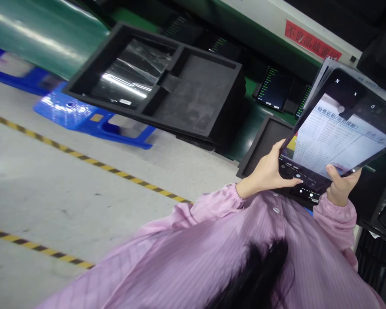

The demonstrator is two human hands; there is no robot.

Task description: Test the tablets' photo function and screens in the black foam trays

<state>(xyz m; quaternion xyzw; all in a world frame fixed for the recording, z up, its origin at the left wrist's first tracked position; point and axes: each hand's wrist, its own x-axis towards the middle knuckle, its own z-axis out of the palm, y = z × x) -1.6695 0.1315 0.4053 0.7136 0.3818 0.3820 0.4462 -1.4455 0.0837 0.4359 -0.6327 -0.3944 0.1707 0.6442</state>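
Note:
Both hands hold a tablet point(333, 133) tilted in front of the body, its screen lit with a camera view of a printed sheet. My left hand point(266, 169) grips the left edge, its thumb lying across the lower part of the screen beside the camera buttons. At the lower right corner, my right hand point(342, 184) is closed on the edge with the thumb over the screen. The fingers behind the tablet are hidden. Printed papers point(324, 71) show just past the tablet's far edge.
A black foam tray point(193, 92) with a glossy dark panel in one compartment stands left of the tablet. Beyond are lit screens point(272, 88) and a red label point(312, 39) on a pale beam. A blue stool point(67, 107) stands on the floor near yellow-black tape point(83, 158).

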